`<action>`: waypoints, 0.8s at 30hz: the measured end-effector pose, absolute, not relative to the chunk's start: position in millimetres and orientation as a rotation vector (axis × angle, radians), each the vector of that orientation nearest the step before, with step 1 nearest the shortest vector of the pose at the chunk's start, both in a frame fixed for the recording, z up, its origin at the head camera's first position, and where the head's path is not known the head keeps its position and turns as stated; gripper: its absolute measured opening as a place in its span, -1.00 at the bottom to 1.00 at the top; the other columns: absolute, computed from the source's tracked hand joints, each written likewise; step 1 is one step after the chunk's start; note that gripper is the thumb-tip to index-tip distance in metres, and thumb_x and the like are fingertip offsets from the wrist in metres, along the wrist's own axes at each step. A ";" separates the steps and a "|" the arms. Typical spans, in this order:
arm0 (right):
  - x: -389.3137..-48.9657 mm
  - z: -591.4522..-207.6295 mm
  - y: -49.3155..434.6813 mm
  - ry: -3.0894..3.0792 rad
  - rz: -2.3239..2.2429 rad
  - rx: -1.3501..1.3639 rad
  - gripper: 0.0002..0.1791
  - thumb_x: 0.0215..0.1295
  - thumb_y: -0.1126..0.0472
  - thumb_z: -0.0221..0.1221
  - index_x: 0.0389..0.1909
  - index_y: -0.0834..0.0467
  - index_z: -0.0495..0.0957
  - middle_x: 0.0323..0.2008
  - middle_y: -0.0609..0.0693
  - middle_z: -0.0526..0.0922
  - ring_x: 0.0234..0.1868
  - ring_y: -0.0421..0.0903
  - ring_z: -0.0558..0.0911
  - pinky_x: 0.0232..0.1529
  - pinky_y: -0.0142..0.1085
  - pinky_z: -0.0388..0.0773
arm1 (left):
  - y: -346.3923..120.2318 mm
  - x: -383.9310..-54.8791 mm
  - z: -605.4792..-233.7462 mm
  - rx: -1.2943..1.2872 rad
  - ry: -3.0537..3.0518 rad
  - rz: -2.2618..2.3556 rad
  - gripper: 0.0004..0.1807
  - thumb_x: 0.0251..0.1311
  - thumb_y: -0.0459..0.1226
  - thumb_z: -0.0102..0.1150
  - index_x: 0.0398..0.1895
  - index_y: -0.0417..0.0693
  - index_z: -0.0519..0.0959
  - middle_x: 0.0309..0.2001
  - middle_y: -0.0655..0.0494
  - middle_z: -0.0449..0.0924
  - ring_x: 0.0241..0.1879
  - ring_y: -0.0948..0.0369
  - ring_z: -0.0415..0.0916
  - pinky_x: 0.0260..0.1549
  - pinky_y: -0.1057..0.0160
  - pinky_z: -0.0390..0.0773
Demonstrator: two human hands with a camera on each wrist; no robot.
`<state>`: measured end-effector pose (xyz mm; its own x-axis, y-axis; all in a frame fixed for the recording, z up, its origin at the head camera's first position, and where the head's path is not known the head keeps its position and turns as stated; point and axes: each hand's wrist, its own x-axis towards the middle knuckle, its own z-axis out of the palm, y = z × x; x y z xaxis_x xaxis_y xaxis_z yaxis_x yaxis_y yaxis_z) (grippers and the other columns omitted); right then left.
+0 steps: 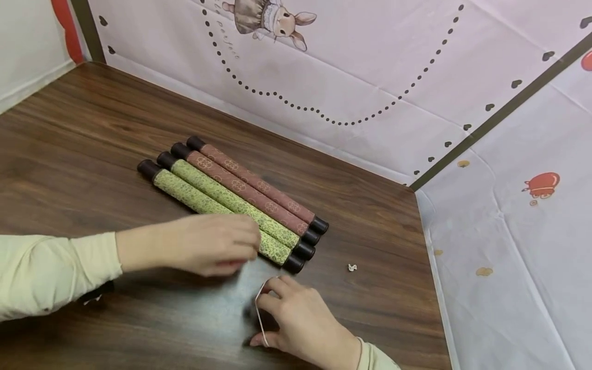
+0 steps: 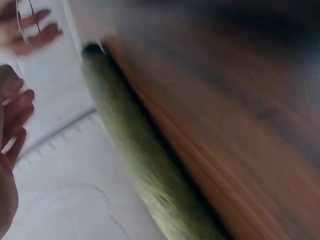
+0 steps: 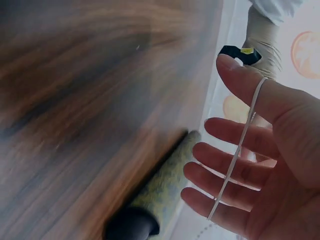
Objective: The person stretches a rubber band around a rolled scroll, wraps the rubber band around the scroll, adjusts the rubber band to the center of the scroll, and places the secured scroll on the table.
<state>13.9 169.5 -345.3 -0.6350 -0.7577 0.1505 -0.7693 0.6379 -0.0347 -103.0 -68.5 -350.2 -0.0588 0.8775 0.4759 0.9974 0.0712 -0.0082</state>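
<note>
Four-side-by-side wording aside, several rolled scrolls lie parallel on the table: two with green patterned cloth point(image 1: 194, 191) and two with reddish-brown floral cloth point(image 1: 245, 189), all with dark end knobs. A thin white elastic band point(image 3: 233, 160) is stretched around the thumb and fingers of my right hand point(image 1: 300, 316), which is spread in front of the scrolls' right ends. My left hand point(image 1: 213, 244) hovers by the nearest green scroll and covers part of it. Its fingers are loosely bent, and I see nothing held in them. In the left wrist view that scroll point(image 2: 130, 135) is blurred.
A small whitish scrap point(image 1: 352, 267) lies right of the scrolls on the dark wooden table point(image 1: 379, 308). Printed cloth walls point(image 1: 351, 67) stand behind and to the right. A black wrist device point(image 3: 242, 54) sits at my left wrist.
</note>
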 end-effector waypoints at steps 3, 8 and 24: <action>12.5 -346.5 177.7 -2.770 0.126 1.212 -0.53 -0.18 -0.32 0.44 -0.36 -0.10 0.60 -0.25 -0.26 0.57 -0.22 -0.29 0.54 -0.34 -0.44 0.57 | -75.7 -126.2 -359.6 -1.683 -2.280 -0.373 -0.52 -0.04 -0.08 0.43 -0.03 -0.04 0.60 -0.03 0.13 0.64 0.06 0.16 0.55 0.15 0.10 0.56; 8.7 -348.7 192.0 -2.801 0.146 1.088 -0.53 -0.18 -0.31 0.44 -0.35 -0.09 0.64 -0.27 -0.25 0.59 -0.21 -0.29 0.56 -0.38 -0.38 0.60 | -85.1 -153.4 -376.2 -1.481 -2.546 -0.133 -0.08 -0.18 0.14 0.49 0.20 -0.25 0.49 0.11 -0.10 0.57 0.13 -0.01 0.52 0.18 -0.01 0.54; -13.2 -360.8 219.6 -2.893 0.469 0.617 -0.44 -0.19 -0.16 0.52 -0.17 -0.01 0.60 -0.16 -0.16 0.55 -0.18 -0.17 0.60 -0.22 -0.27 0.60 | -97.9 -141.3 -396.8 -1.468 -2.671 -0.077 -0.03 -0.41 -0.22 0.45 0.30 -0.20 0.38 0.02 -0.07 0.53 -0.01 -0.01 0.51 -0.03 -0.05 0.62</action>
